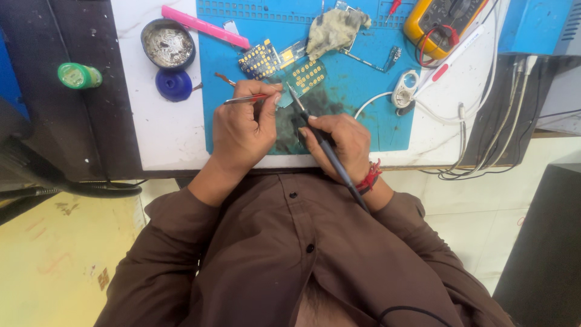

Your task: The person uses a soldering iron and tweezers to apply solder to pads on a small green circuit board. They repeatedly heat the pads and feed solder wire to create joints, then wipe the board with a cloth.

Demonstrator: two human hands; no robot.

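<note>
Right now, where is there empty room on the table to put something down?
Bare blue mat lies right of the right hand, and bare white table lies below the blue lid. The mat's top is crowded with circuit boards and a rag.

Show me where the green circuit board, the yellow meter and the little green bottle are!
green circuit board [306,77], head view, on the middle of its dotted face.
yellow meter [440,17], head view, on its dark front.
little green bottle [79,75], head view, on its side, lying on the dark surface.
</note>
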